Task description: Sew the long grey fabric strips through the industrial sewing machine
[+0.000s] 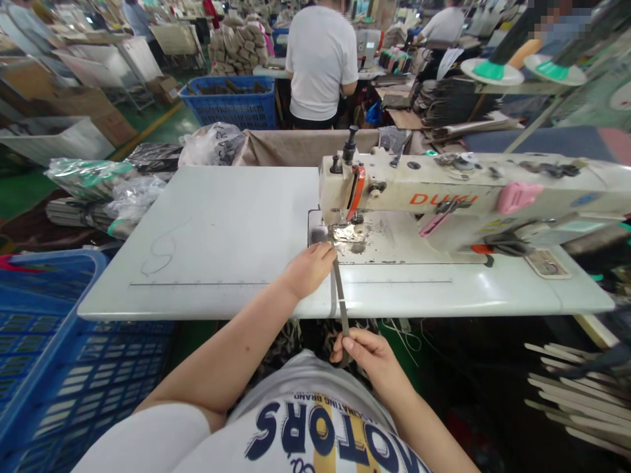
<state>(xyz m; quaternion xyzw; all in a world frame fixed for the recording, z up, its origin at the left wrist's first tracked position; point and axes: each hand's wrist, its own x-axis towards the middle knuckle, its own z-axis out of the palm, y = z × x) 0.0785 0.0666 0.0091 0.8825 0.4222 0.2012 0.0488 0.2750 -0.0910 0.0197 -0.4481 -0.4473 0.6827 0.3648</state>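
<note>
A narrow dark grey fabric strip point(338, 284) runs from the needle area of the sewing machine point(404, 190) over the table's front edge towards my body. Close to the presser foot, my left hand point(311, 268) is closed on the strip's far end, its fingertips partly hidden. Below the table edge my right hand point(363, 351) pinches the strip's near part between thumb and fingers. The strip looks fairly straight between the two hands. A small light mark crosses it near the edge.
A blue plastic basket point(49, 368) stands at the left, and plastic-wrapped bundles point(93, 180) lie beyond it. Pale strips point(582, 394) hang at the lower right. A person in a white shirt point(321, 62) sits ahead, beside another blue basket point(231, 105). Thread cones stand upper right.
</note>
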